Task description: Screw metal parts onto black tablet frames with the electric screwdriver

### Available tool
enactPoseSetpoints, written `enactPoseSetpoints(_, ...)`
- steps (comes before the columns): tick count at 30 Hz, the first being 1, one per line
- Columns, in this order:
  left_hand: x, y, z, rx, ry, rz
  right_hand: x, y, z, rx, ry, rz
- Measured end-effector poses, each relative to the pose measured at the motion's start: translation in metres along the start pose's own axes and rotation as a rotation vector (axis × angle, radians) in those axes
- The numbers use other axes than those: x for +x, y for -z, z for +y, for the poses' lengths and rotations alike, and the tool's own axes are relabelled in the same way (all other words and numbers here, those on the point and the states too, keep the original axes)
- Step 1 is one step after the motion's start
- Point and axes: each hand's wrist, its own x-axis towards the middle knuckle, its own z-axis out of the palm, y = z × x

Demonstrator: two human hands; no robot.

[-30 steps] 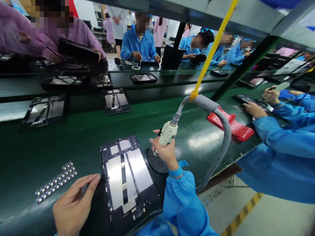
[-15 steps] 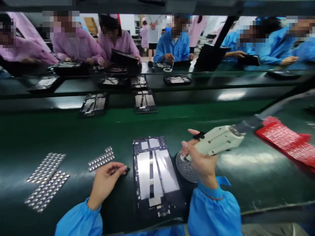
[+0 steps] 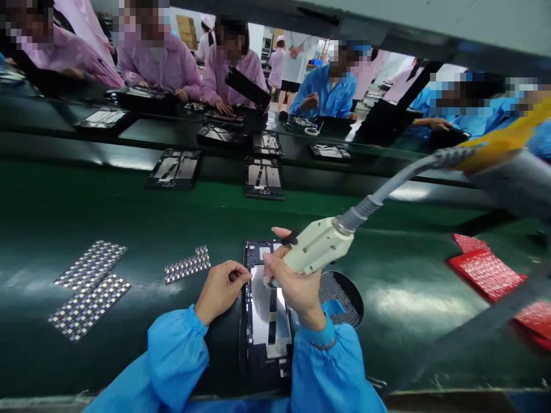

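My right hand (image 3: 297, 281) is wrapped round a cream electric screwdriver (image 3: 321, 245), tilted, with a grey cable at its upper end. Its tip is hidden behind my fingers, over the upper part of a tablet (image 3: 260, 310). The tablet lies on the green bench with its silver and black insides facing up. Thumb and forefinger of my left hand (image 3: 221, 289) are pinched together at the tablet's left edge; whatever they hold is too small to make out. To the right, partly behind my right wrist, is a round black dish (image 3: 360, 307) with a dotted grey surface.
Boards in strips (image 3: 88, 307) lie at the left, with a smaller board strip (image 3: 187, 265) nearer the tablet. Red bubble-wrap bags (image 3: 488, 272) are at the right. Opened tablets (image 3: 263, 176) lie farther back, before co-workers in pink and blue. The screwdriver cable (image 3: 396, 180) hangs from upper right.
My right hand has brought the screwdriver leftward from above the dish to over the tablet. My left hand has moved right to the tablet's edge. The camera view has tilted and shifted.
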Motion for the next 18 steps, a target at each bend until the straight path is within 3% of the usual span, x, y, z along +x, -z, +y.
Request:
enactPoseSetpoints(3,0.004,0.003,0.002,-0.084,0.036,-0.075,0.001,-0.012,0.018,-0.005,-0.026,-0.017)
enactPoseSetpoints(9,0.018,0.005,-0.003,-0.281,0.249,-0.244,0.003,-0.023,0.040,-0.094,-0.090,-0.074)
enactPoseSetpoints(18,0.021,0.004,-0.005,-0.326,0.247,-0.249,0.004,-0.029,0.045,-0.128,-0.121,-0.078)
